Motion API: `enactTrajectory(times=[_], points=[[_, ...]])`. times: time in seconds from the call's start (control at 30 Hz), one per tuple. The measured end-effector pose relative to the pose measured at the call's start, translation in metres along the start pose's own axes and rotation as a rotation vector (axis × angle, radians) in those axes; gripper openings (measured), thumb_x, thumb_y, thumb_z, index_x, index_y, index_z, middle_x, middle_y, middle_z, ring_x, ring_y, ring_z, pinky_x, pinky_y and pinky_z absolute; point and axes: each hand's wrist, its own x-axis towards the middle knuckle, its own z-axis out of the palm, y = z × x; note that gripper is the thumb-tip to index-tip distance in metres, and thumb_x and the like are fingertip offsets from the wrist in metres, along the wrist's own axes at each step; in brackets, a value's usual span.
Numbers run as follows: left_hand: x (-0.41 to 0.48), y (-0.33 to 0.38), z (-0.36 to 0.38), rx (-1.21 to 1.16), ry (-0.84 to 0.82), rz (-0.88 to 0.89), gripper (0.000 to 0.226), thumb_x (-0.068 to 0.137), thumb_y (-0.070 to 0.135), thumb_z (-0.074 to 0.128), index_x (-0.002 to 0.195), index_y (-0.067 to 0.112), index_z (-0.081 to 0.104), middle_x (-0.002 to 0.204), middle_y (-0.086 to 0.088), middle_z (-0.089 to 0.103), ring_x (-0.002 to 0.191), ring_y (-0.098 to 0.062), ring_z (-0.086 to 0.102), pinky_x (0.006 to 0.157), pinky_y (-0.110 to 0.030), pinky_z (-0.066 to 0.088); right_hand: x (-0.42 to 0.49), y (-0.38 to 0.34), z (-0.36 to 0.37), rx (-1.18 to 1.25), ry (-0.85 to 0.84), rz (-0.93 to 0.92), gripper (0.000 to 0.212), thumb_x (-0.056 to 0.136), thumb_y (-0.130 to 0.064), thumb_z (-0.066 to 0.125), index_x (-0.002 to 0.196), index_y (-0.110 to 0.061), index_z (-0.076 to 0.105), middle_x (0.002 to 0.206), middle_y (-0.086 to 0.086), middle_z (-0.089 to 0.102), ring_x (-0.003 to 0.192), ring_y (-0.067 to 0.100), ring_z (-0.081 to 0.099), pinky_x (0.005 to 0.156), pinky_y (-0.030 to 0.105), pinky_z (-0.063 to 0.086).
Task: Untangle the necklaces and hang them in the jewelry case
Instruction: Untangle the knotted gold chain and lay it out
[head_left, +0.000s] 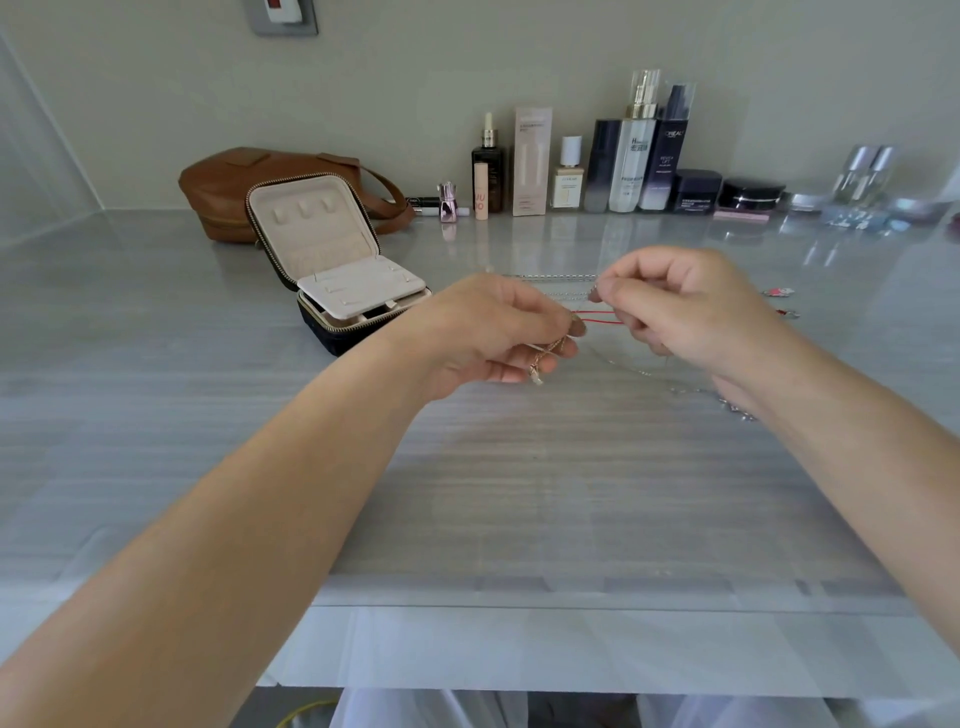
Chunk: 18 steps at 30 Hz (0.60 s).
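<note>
Evidently early on, L hand (493, 332) & R hand (685, 306) are each pinching the red cord (597, 318), pulling it taut, w/ 0 necklaces hanging in the jewelry case (317, 228).

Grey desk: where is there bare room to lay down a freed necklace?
The wide band of grey streaked tabletop along the near edge is bare, as is the stretch left of the open cream-lined jewelry case. Crowded: the back wall's row of cosmetic bottles, and the silver chains around the right hand.
</note>
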Motion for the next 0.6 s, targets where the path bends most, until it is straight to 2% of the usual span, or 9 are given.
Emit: enactTrajectory(times=[0.1,0.23,0.33,0.43,0.53,0.6], points=[[-0.0001,0.0006,-0.0004,-0.003,0.030,0.010,0.005,0.086,0.015,0.062,0.084,0.017,0.067,0.069,0.006,0.065,0.061,-0.009,0.056,0.070,-0.024,0.045,0.0004,0.0005,-0.0008,-0.011,0.002,0.002,0.023,0.085,-0.011,0.057,0.065,-0.021,0.064,0.043,-0.011,0.051,0.038,-0.001,0.042,0.040,0.011,0.033],[0.0009,0.0007,-0.0009,-0.018,0.074,0.007,0.006,0.082,0.019,0.067,0.080,0.019,0.062,0.072,0.005,0.063,0.058,-0.009,0.056,0.069,-0.027,0.046,-0.0001,0.0000,-0.0009,-0.008,-0.059,0.055,0.022,0.083,-0.006,0.057,0.066,-0.017,0.065,0.048,-0.008,0.059,0.044,0.003,0.053,0.046,0.017,0.045],[0.0015,0.0002,-0.0012,-0.031,0.084,0.009,0.007,0.082,0.025,0.066,0.080,0.019,0.063,0.072,0.005,0.064,0.056,-0.009,0.056,0.067,-0.026,0.046,-0.0013,-0.0003,-0.0004,-0.028,-0.102,0.068,0.013,0.082,-0.010,0.062,0.070,-0.015,0.065,0.043,-0.010,0.054,0.038,0.000,0.045,0.040,0.013,0.035],[0.0017,0.0002,-0.0025,-0.039,0.100,0.007,0.002,0.083,0.021,0.066,0.081,0.019,0.066,0.068,0.006,0.064,0.054,-0.008,0.056,0.064,-0.025,0.045,-0.0026,-0.0008,-0.0013,-0.059,-0.126,0.031,0.008,0.080,-0.016,0.069,0.073,-0.015,0.064,0.036,-0.016,0.047,0.034,-0.002,0.041,0.039,0.005,0.028],[0.0021,0.0002,-0.0042,-0.022,0.113,-0.001,0.010,0.081,0.011,0.068,0.078,0.020,0.066,0.063,0.008,0.066,0.054,-0.007,0.059,0.063,-0.023,0.046,-0.0034,-0.0013,-0.0012,-0.066,-0.137,0.024,0.008,0.080,-0.019,0.069,0.074,-0.016,0.065,0.036,-0.017,0.048,0.034,-0.003,0.041,0.041,0.004,0.029],[0.0019,0.0003,-0.0048,0.006,0.115,-0.009,0.011,0.077,0.012,0.072,0.074,0.021,0.066,0.059,0.009,0.064,0.053,-0.006,0.058,0.062,-0.023,0.047,-0.0038,-0.0004,-0.0007,-0.088,-0.149,0.035,0.009,0.081,-0.023,0.068,0.074,-0.017,0.065,0.037,-0.013,0.048,0.036,0.000,0.040,0.048,0.012,0.035]])
